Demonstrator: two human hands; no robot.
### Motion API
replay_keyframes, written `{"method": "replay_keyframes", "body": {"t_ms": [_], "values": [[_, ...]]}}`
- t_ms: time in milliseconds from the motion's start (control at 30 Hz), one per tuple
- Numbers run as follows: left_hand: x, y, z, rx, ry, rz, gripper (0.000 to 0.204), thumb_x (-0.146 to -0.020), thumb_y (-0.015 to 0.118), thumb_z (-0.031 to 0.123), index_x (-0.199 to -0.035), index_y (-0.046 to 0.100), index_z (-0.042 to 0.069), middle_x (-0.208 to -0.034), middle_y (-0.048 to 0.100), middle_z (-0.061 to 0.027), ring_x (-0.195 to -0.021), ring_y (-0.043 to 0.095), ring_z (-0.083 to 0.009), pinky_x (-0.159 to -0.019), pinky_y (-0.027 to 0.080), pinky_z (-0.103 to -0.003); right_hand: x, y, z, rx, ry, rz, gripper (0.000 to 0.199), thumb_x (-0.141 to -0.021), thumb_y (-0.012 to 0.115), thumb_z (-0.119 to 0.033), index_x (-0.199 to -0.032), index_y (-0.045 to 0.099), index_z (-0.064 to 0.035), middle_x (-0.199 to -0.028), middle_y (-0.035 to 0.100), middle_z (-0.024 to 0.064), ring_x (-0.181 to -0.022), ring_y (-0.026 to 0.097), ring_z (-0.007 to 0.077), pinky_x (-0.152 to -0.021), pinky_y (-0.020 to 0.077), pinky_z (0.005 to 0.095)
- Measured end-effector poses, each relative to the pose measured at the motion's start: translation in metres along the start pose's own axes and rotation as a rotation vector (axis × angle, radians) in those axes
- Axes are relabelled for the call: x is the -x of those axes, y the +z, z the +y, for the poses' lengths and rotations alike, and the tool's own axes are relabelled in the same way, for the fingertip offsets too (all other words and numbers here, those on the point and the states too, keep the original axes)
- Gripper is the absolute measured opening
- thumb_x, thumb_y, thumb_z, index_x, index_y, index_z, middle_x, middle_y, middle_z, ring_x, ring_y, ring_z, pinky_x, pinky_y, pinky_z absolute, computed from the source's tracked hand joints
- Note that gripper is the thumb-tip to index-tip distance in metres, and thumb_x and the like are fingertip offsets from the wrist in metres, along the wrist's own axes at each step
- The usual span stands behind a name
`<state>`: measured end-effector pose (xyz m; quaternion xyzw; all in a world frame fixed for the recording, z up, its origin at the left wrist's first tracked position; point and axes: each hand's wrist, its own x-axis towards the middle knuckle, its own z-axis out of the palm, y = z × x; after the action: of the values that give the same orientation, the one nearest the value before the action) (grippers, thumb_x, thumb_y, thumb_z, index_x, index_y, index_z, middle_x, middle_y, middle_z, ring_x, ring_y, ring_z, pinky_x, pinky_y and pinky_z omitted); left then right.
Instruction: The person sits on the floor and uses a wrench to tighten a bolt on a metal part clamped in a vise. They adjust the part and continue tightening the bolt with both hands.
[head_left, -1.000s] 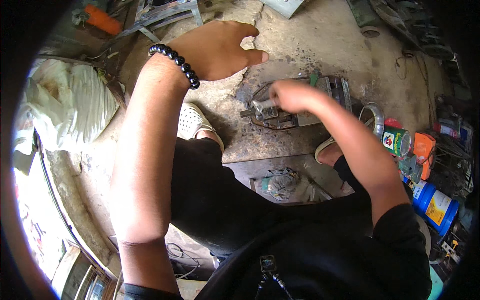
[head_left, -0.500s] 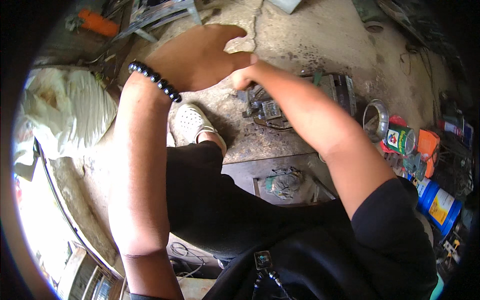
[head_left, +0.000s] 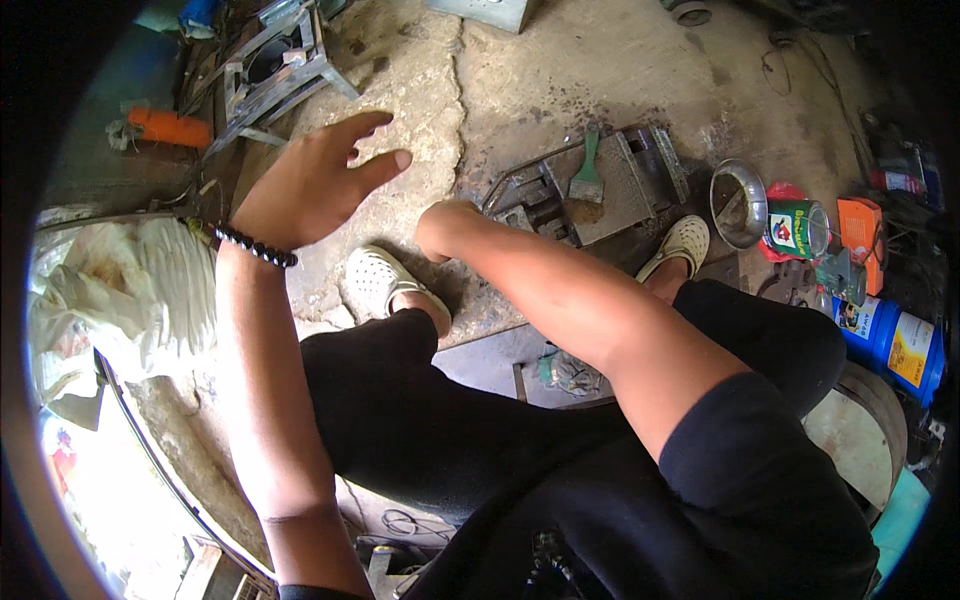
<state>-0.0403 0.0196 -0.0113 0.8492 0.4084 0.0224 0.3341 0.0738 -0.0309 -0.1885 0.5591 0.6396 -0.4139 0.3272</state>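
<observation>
Above the concrete floor [head_left: 420, 90], left hand [head_left: 310, 185] has lifted clear, open.

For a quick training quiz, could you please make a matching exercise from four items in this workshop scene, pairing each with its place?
Items:
1. left hand
2. right hand
3. green-handled brush
4. metal bowl

Places:
A. lying on the metal part
B. raised open above the concrete floor
C. beside the green tin
D. down at the left end of the metal part

Pairs: 1-B, 2-D, 3-A, 4-C
</observation>
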Motion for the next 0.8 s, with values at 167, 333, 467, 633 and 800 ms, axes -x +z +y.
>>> {"method": "replay_keyframes", "body": {"t_ms": [167,333,467,633,800], "values": [[-0.001,0.005,0.002,0.005,-0.001,0.000,0.061,-0.092,0.064,0.044,-0.133,0.057,0.000,-0.123,0.064,-0.0256,-0.114,0.063,-0.0390,-0.097,0.049,-0.042,0.010,0.000,0.011,0.041,-0.003,0.080,0.024,-0.083,0.064,-0.014,-0.102,0.076,-0.0060,-0.103,0.073,0.0177,-0.096,0.071,0.0333,-0.082,0.0565,0.0436],[0.001,-0.001,0.005,-0.021,-0.059,-0.028,0.063,-0.093,0.063,0.045,-0.138,0.053,0.002,-0.128,0.062,-0.0238,-0.119,0.061,-0.0373,-0.098,0.049,-0.041,0.038,0.104,0.022,-0.185,-0.146,0.435,0.032,-0.079,0.055,-0.006,-0.105,0.070,0.0057,-0.090,0.072,0.0230,-0.085,0.071,0.0403,-0.073,0.0569,0.0482],[0.000,0.004,0.007,-0.033,-0.012,-0.001,0.064,-0.092,0.064,0.046,-0.134,0.055,0.000,-0.125,0.064,-0.0255,-0.116,0.063,-0.0383,-0.097,0.049,-0.041,0.049,0.197,0.021,-0.419,0.005,0.458,0.053,-0.081,0.056,-0.007,-0.131,0.045,0.0080,-0.081,0.069,0.0245,-0.076,0.070,0.0398,-0.068,0.0555,0.0498],[-0.004,0.007,0.008,-0.009,0.002,-0.023,0.062,-0.092,0.064,0.044,-0.133,0.055,-0.002,-0.123,0.063,-0.0271,-0.115,0.063,-0.0380,-0.097,0.049,-0.040,0.011,0.222,0.018,-0.653,0.131,0.536,0.038,-0.083,0.055,-0.003,-0.118,0.044,0.0054,-0.077,0.068,0.0235,-0.074,0.069,0.0425,-0.067,0.0544,0.0510],[-0.010,0.005,0.013,-0.016,0.007,-0.047,0.060,-0.092,0.064,0.042,-0.133,0.056,-0.002,-0.123,0.063,-0.0283,-0.116,0.062,-0.0401,-0.097,0.048,-0.041,-0.020,0.233,0.023,-0.653,0.164,0.604,0.024,-0.083,0.055,-0.002,-0.104,0.045,0.0008,-0.076,0.068,0.0227,-0.073,0.069,0.0408,-0.066,0.0538,0.0507]]}}
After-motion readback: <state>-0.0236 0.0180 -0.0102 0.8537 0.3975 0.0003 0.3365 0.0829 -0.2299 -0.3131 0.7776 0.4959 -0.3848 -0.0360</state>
